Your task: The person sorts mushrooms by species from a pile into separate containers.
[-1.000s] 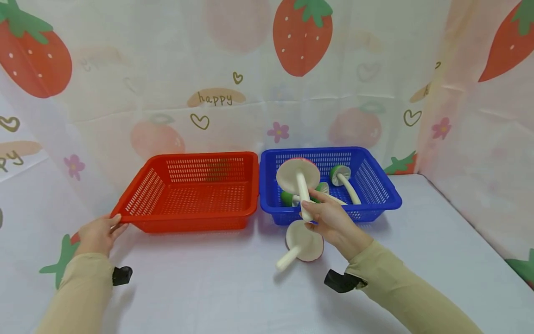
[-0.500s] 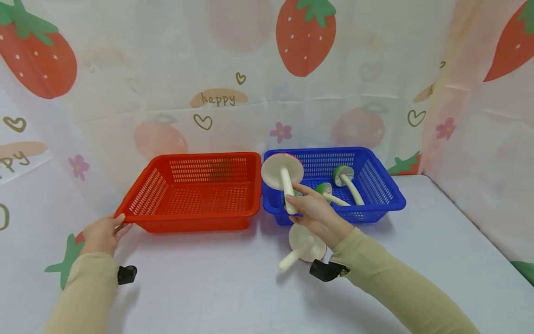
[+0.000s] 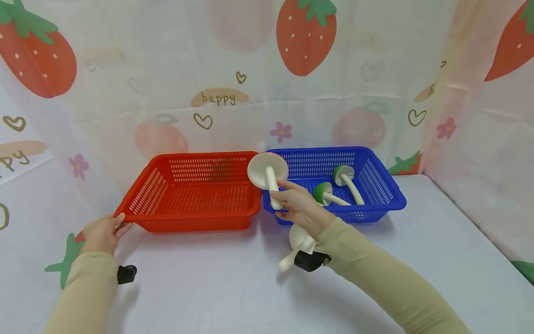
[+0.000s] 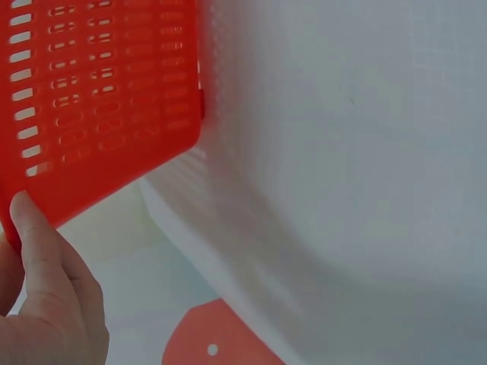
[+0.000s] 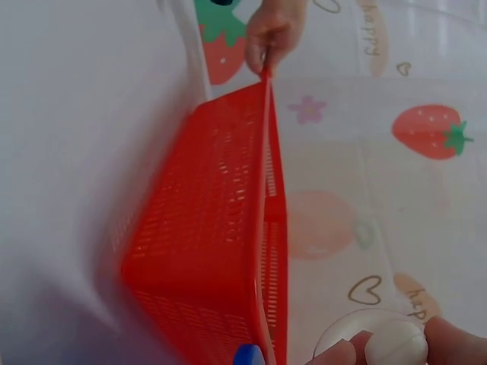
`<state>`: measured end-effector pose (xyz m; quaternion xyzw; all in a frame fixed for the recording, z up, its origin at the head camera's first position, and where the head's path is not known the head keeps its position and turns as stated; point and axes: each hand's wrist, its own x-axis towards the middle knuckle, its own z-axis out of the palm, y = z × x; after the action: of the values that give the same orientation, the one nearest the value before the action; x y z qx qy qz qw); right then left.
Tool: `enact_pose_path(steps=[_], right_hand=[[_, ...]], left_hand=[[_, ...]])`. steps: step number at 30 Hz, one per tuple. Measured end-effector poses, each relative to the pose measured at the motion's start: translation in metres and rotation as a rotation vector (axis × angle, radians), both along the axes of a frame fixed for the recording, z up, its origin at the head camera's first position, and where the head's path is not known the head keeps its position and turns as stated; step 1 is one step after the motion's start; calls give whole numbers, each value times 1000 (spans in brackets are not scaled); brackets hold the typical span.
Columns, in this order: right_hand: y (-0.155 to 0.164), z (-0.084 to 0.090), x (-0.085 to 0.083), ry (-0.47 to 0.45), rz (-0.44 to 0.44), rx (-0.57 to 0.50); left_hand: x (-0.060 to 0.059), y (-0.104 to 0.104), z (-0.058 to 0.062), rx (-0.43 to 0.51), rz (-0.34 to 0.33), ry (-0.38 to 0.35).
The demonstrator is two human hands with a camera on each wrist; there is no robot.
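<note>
My left hand point(image 3: 100, 234) pinches the near left corner of the red basket point(image 3: 196, 225), thumb over the rim; the left wrist view shows the same hold. My right hand point(image 3: 302, 206) holds a toy mushroom point(image 3: 257, 168) by its pale stem. Its wide cap is up, underside facing me, over the spot where the red and blue baskets meet. In the right wrist view, the stem's end point(image 5: 397, 346) shows between thumb and fingers. Another pale mushroom point(image 3: 298, 235) lies on the table under the right forearm, partly hidden by the sleeve and wrist camera.
The blue basket point(image 3: 367, 216) stands right beside the red one. Inside it lie mushrooms with green caps, one near the front point(image 3: 320, 191) and one farther back point(image 3: 343, 175). A strawberry-printed cloth point(image 3: 225, 51) hangs behind both baskets.
My right hand has carried the mushroom leftward, from above the blue basket to the gap between the baskets. My left hand keeps its hold on the red basket.
</note>
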<state>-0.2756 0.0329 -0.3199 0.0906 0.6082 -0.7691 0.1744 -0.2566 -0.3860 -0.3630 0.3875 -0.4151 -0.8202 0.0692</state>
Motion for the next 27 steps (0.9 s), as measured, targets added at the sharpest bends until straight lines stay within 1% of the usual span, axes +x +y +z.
enact_pose_path(steps=[4, 7, 9, 14, 19, 27], right_hand=[[-8, 1, -6, -12, 4, 4], [-14, 2, -10, -22, -11, 8], [-18, 2, -12, -26, -12, 6], [-26, 3, -16, -29, 4, 7], [-33, 2, -20, -44, -18, 4], [-44, 0, -29, -30, -16, -2]], left_hand=[[0, 1, 0, -7, -5, -10], [0, 1, 0, -9, -11, -14], [1, 1, 0, 6, -3, 1], [3, 0, 1, 14, -10, 27], [3, 2, 2, -8, -11, 14], [3, 3, 1, -25, -11, -18]])
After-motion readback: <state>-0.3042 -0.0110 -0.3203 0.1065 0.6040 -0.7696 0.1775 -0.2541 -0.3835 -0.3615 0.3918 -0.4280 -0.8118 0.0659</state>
